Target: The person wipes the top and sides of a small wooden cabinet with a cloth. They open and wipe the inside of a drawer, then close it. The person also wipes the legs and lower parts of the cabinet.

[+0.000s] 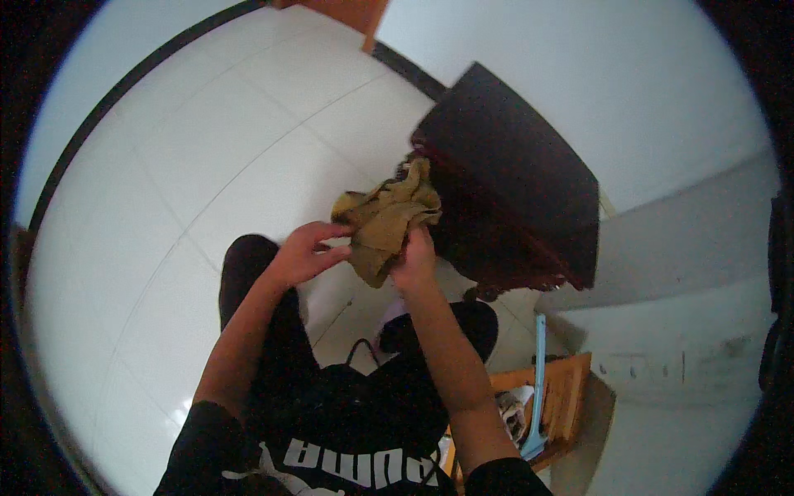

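Observation:
A crumpled olive-brown cloth point(388, 217) hangs in front of me, above the floor and beside a dark wooden cabinet. My right hand point(414, 260) grips its lower right side, with the fingers partly hidden behind the folds. At the cloth's left edge is my left hand point(313, 253), thumb and fingers apart. Its fingertips reach the cloth's border; whether they press on it I cannot tell.
The dark wooden cabinet point(515, 167) has a carved lower edge and stands against the white wall point(558, 62). Pale floor tiles point(248, 136) spread to the left. Near my right arm, a light blue long-handled plastic tool point(539, 384) leans on a wooden rack point(567, 384).

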Demonstrator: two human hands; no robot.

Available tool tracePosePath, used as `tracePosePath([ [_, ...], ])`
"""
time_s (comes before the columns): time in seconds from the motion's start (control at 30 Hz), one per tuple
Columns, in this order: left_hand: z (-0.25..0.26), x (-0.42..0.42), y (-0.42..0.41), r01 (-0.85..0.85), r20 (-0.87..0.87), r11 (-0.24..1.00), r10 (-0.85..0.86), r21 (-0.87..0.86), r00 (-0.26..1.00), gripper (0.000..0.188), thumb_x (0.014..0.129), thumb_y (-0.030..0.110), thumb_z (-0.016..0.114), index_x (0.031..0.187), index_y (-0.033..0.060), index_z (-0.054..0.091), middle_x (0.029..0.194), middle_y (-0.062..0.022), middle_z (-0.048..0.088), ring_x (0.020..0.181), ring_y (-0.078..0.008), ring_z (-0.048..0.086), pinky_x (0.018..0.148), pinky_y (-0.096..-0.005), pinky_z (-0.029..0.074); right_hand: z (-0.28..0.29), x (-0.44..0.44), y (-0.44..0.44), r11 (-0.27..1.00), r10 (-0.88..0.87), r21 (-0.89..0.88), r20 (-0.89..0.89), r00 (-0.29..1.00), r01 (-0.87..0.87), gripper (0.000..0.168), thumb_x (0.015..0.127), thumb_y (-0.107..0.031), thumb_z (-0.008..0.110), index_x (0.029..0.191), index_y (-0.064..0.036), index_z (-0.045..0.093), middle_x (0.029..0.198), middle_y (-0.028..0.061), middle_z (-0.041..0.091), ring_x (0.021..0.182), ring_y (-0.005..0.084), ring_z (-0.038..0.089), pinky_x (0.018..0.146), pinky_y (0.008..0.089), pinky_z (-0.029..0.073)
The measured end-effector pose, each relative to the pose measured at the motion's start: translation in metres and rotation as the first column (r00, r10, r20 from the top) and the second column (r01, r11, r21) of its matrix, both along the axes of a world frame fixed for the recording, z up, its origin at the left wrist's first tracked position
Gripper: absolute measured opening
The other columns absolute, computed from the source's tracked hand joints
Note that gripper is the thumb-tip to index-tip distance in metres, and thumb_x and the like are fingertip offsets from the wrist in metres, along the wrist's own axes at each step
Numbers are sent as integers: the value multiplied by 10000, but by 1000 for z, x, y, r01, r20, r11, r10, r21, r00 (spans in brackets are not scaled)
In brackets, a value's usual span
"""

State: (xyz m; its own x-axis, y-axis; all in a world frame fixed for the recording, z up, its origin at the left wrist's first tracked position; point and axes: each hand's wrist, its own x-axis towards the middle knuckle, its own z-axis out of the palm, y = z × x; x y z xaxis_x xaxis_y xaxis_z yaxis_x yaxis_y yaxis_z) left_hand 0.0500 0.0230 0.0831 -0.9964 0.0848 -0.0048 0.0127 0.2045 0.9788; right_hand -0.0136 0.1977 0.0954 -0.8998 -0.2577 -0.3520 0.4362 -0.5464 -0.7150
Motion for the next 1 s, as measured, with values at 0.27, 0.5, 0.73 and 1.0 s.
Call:
tracePosePath([
  [0.27, -10, -1, -2, -397, 287, 836, 302, 379, 909, 822, 779, 448, 594, 1324, -26, 202, 1281, -174, 374, 1121, -238, 426, 907, -351, 380, -15, -2, 12, 913, 350, -214, -21, 937, -346, 505, 897, -387, 375, 1293, -80, 316, 1299, 101, 372, 1180, 282, 376, 985, 450, 310],
  [0.5, -7, 1, -8, -138, 238, 742, -29, 656, 971, 530, 777, 265, 656, 1173, -22, 452, 1119, -100, 532, 1050, -177, 484, 898, -314, 386, -12, -7, 7, 690, 417, -562, -206, 885, -456, 505, 890, -359, 366, 1305, -78, 301, 1315, 113, 354, 1197, 299, 359, 993, 468, 295],
  [0.73, -4, 17, -9, -163, -40, 866, 206, 472, 978, 229, 789, 81, 625, 1006, 18, 589, 967, -19, 615, 873, -94, 543, 790, -271, 435, -19, -8, 16, 596, 369, -634, -329, 869, -493, 535, 864, -379, 428, 1294, -80, 319, 1298, 115, 375, 1173, 297, 390, 972, 471, 332],
  [1.0, 9, 17, 1, -218, 147, 893, 173, 393, 974, 178, 851, 164, 560, 957, 23, 585, 896, -5, 602, 826, -83, 533, 736, -253, 440, -59, 31, 3, 973, 223, 30, -400, 889, -230, 528, 863, -384, 439, 1284, -85, 329, 1289, 105, 376, 1167, 271, 393, 986, 431, 318],
])
